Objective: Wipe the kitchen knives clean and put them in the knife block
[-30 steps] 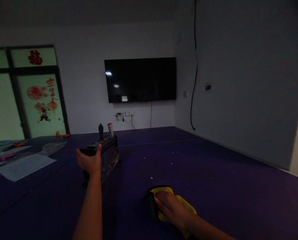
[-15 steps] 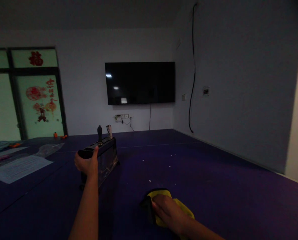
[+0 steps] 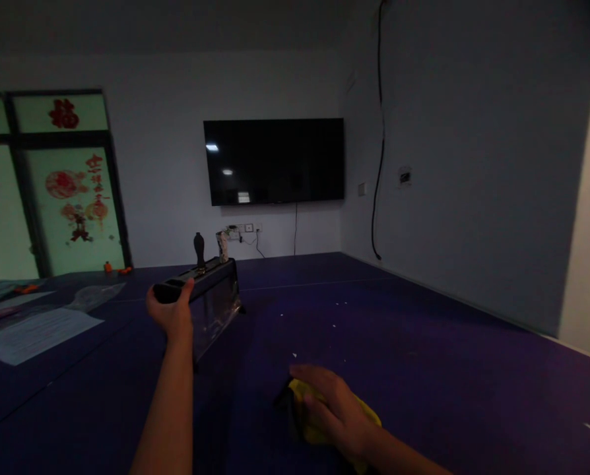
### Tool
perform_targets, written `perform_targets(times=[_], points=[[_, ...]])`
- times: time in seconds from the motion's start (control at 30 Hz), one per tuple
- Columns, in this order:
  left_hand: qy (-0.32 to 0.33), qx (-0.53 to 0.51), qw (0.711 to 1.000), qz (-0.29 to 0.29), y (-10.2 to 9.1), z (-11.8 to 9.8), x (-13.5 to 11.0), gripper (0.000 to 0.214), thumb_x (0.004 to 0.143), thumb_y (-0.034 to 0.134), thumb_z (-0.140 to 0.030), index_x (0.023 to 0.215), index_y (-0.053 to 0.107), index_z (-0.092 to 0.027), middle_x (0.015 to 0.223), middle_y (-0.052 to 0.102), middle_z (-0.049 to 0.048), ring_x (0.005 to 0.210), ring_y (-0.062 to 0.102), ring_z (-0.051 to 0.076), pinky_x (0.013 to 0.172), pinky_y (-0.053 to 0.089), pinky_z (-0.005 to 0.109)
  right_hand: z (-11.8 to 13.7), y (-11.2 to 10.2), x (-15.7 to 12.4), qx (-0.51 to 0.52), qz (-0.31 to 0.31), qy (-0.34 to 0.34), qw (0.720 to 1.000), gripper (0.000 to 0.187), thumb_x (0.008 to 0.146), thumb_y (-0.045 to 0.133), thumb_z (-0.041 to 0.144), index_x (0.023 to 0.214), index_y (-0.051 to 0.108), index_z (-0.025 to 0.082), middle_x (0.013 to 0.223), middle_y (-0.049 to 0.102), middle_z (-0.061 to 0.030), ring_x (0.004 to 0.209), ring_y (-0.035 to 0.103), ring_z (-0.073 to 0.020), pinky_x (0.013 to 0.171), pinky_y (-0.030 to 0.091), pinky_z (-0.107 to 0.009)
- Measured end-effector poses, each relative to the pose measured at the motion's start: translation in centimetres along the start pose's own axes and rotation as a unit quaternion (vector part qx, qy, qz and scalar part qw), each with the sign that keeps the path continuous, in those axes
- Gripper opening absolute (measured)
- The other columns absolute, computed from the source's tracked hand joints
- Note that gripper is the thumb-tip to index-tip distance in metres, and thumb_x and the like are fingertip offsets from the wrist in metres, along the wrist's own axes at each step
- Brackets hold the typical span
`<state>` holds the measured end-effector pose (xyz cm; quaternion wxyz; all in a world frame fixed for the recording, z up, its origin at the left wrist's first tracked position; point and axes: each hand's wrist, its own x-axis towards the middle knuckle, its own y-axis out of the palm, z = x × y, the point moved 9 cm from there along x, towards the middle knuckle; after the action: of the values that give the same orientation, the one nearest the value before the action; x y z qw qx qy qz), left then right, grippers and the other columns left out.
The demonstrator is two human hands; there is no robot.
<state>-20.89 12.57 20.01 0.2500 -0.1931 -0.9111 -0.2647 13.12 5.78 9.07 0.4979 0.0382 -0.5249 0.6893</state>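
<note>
A dark box (image 3: 214,307) with see-through sides stands on the purple surface, left of centre. A dark bulb-shaped handle (image 3: 199,251) and a light, patterned upright piece (image 3: 222,247) rise from its top. My left hand (image 3: 172,313) grips the box's near end, thumb on the top edge; the far fingers are hidden. On the right, my right hand (image 3: 332,406) holds a yellow cloth (image 3: 319,432) with a dark edge against the surface. Its fingers stretch over the cloth and the thumb lies apart below them.
Small white scraps (image 3: 295,355) are scattered beyond the cloth. Printed paper (image 3: 42,335) and clear plastic (image 3: 94,297) lie at the left. A television (image 3: 275,161) hangs on the back wall, and a black cable (image 3: 383,132) hangs along the right wall.
The box has tilted or shifted slightly away and to the right in my left hand. My right hand's fingers have straightened over the yellow cloth, which has hardly moved.
</note>
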Motion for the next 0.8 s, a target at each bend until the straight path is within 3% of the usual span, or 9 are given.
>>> perform_targets(times=[0.13,0.23,0.33,0.53,0.7,0.8], points=[[-0.072,-0.114,0.991,-0.013,0.6,-2.2,0.0,0.065,0.048,0.073,-0.034,0.105,0.047,-0.013,0.100,0.054,0.0047,0.094,0.053,0.020,0.084,0.043,0.035,-0.6,-2.3,1.1,-0.003,-0.098,-0.017,0.995,0.042,0.088,0.037,0.034,0.129,0.035,0.027,0.131,0.040,-0.0076,0.119,0.037,-0.0231,0.097,0.030,-0.045],[-0.096,-0.145,0.985,0.018,1.4,-3.9,-0.1,0.054,0.047,0.073,-0.034,0.093,0.054,-0.013,0.084,0.056,0.0002,0.079,0.056,0.017,0.075,0.047,0.035,-1.2,-5.5,3.4,0.021,-0.209,0.002,0.978,0.045,0.088,0.038,0.033,0.132,0.029,0.028,0.134,0.036,-0.0071,0.121,0.034,-0.0216,0.098,0.030,-0.045],[-0.127,-0.196,0.970,0.068,2.5,-5.3,-0.9,0.049,0.044,0.074,-0.033,0.086,0.057,-0.013,0.075,0.056,-0.0020,0.069,0.056,0.014,0.069,0.048,0.032,-1.6,-8.7,6.9,0.077,-0.274,0.033,0.958,0.050,0.085,0.043,0.040,0.132,0.030,0.028,0.134,0.035,-0.0069,0.121,0.035,-0.0219,0.096,0.033,-0.044],[-0.203,-0.261,0.927,0.177,4.9,-7.8,-4.1,0.041,0.044,0.074,-0.030,0.079,0.059,-0.015,0.065,0.059,-0.0031,0.062,0.058,0.014,0.062,0.047,0.029,-2.9,-12.3,13.0,0.238,-0.293,0.071,0.923,0.071,0.076,0.048,0.058,0.134,0.027,0.023,0.136,0.032,-0.0102,0.123,0.031,-0.0226,0.100,0.026,-0.042],[-0.244,-0.308,0.882,0.258,7.0,-8.8,-6.6,0.040,0.045,0.075,-0.029,0.080,0.061,-0.015,0.067,0.062,-0.0020,0.064,0.059,0.015,0.063,0.046,0.027,-2.9,-12.9,13.4,0.278,-0.277,0.034,0.919,0.083,0.073,0.041,0.067,0.138,0.007,0.027,0.137,0.032,-0.0054,0.126,0.026,-0.0212,0.099,0.026,-0.043],[-0.248,-0.323,0.864,0.296,8.2,-9.2,-8.2,0.040,0.047,0.075,-0.028,0.083,0.062,-0.016,0.072,0.063,-0.0008,0.069,0.060,0.016,0.066,0.046,0.027,-2.4,-13.2,12.9,0.313,-0.246,-0.010,0.917,0.084,0.073,0.036,0.070,0.137,0.000,0.030,0.135,0.035,-0.0024,0.122,0.034,-0.0214,0.095,0.033,-0.042]])
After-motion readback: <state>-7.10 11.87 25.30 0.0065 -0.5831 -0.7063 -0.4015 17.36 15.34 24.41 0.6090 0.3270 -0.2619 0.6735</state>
